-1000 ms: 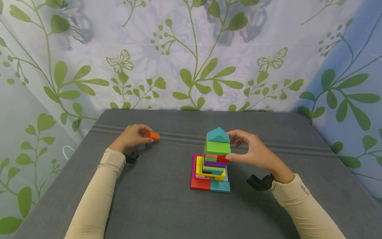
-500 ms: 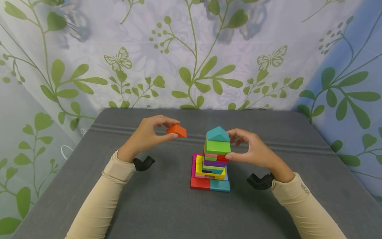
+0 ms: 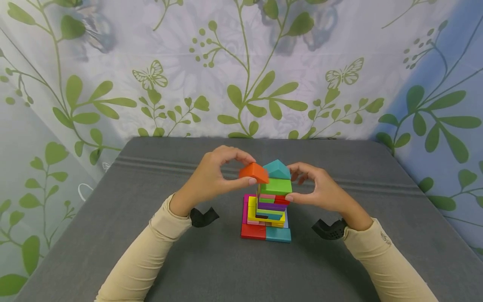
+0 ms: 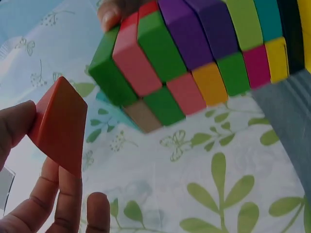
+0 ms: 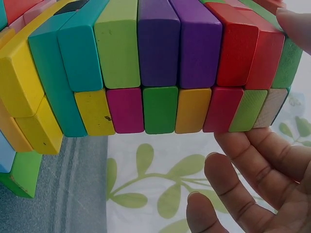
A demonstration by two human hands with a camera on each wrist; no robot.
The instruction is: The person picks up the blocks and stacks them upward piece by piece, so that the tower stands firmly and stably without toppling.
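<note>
An orange triangular prism block (image 3: 253, 172) is pinched between the thumb and fingers of my left hand (image 3: 205, 180), at the upper left of a block tower (image 3: 271, 207). In the left wrist view a gap shows between this orange block (image 4: 62, 126) and the stacked blocks. A teal triangular block (image 3: 277, 170) sits on the tower's top over a wide green block (image 3: 277, 186). My right hand (image 3: 324, 191) holds the tower's upper right side, thumb in front and fingers behind. In the right wrist view two fingertips touch the tower's far lower edge.
Flat red (image 3: 253, 231) and teal (image 3: 278, 235) blocks form the front of the tower's base on a grey cloth-covered table (image 3: 211, 260). Behind hangs a leaf-patterned curtain (image 3: 181, 84). Both wrists wear black camera mounts (image 3: 203, 217).
My left hand has lifted the orange block off the table at the left and carried it right to the tower's top. My right hand has stayed at the tower.
</note>
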